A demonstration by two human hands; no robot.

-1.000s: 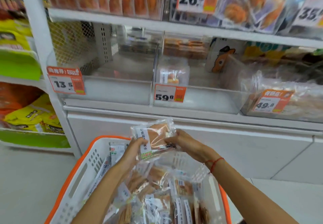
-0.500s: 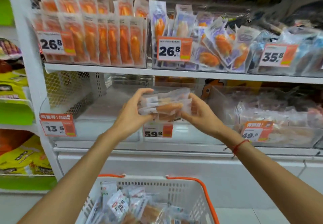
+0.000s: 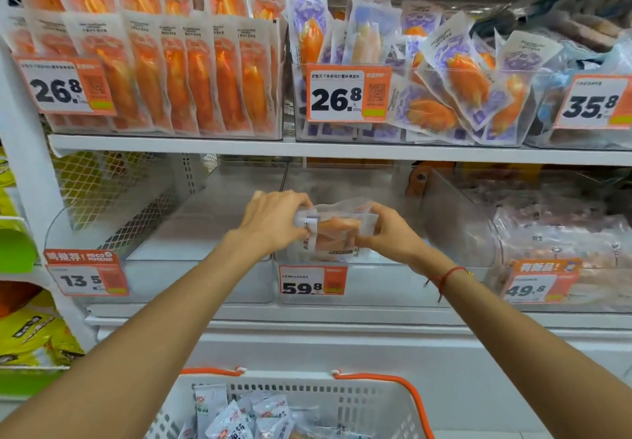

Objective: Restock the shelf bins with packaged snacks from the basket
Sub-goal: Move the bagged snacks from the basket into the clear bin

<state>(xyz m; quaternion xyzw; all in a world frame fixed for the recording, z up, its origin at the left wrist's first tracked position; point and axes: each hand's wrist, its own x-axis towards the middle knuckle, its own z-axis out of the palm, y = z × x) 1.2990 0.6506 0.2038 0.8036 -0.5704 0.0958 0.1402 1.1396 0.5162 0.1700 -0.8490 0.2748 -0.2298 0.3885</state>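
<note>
Arms: two bare forearms reach in from the lower corners, uncovered as far as the picture's edge; no sleeve shows.
Left hand (image 3: 273, 223): bare, no ring, watch or glove visible.
Right hand (image 3: 390, 236): bare, no ring or glove visible.
Right wrist: a thin red string bracelet (image 3: 448, 276) wraps it, with a small gold-coloured bead on the outer side and short loose ends of the cord hanging below the wrist.
Left wrist: nothing worn.
Nails: too blurred to tell any detail.
</note>
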